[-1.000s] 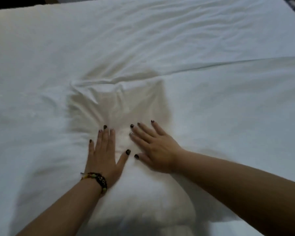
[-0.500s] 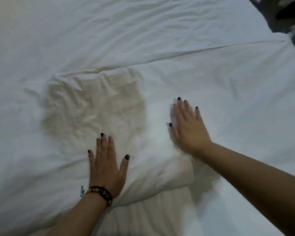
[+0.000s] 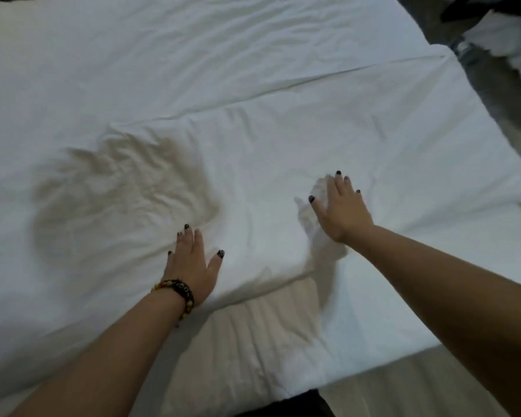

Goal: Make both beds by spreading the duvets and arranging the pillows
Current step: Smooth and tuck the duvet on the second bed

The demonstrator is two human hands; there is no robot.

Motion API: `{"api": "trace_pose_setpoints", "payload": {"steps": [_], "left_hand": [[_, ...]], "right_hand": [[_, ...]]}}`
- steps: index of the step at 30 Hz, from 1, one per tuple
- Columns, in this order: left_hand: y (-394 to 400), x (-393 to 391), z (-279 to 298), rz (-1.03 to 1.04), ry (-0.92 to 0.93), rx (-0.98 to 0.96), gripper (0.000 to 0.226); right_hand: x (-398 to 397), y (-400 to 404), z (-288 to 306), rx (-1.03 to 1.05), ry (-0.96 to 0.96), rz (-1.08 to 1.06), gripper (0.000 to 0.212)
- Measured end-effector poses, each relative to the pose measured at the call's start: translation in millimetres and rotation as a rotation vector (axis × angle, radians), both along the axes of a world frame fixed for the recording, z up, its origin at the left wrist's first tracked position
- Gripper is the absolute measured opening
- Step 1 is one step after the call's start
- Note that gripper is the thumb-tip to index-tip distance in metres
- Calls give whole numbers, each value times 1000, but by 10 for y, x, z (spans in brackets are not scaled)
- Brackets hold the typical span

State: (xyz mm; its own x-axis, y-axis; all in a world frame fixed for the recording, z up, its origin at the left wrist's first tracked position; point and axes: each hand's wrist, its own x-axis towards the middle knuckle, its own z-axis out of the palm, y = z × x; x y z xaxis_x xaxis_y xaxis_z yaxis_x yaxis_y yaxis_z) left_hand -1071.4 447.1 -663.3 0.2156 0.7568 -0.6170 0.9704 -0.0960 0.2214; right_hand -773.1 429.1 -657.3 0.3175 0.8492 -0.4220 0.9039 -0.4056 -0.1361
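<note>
The white duvet (image 3: pixel 283 152) lies spread over the bed (image 3: pixel 283 335), with a rumpled, shadowed patch left of centre. We press it flat with both hands, fingers straight and holding nothing: our left hand (image 3: pixel 193 263) sits near the duvet's near edge, while our right hand (image 3: pixel 342 209) has swept out to the right since a second ago, when the two lay side by side. We judge the smoothing is moving outward; the creased patch still needs flattening.

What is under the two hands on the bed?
Both the left hand and the right hand lie flat on the white duvet. Whatever lies beneath the duvet there is covered, so it cannot be seen.
</note>
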Motion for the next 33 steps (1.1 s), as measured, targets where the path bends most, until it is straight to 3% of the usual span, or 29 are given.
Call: {"api": "trace_pose_setpoints", "payload": {"steps": [4,11,15,19,26,33], "left_hand": [[-19,41,707,-26,-126,44,68],[-205,322,1378,-62,-258,104,68],[-453,459,1462,-33,-348,80,69],[-695,681,1518,32,-310,119,68],[-1233,1580,1812,279,-348,187,61],[-1727,2510,2088,428,-390,213,64]], "right_hand": [[-526,-154,687,92,122,212,70],[-419,-222,1099,59,57,255,70],[-145,-335,1204,20,-36,379,71],[242,-492,1256,-33,-88,453,72],[1056,-808,1514,-70,74,472,70],[1775,-1209,1776,-46,117,560,70]]}}
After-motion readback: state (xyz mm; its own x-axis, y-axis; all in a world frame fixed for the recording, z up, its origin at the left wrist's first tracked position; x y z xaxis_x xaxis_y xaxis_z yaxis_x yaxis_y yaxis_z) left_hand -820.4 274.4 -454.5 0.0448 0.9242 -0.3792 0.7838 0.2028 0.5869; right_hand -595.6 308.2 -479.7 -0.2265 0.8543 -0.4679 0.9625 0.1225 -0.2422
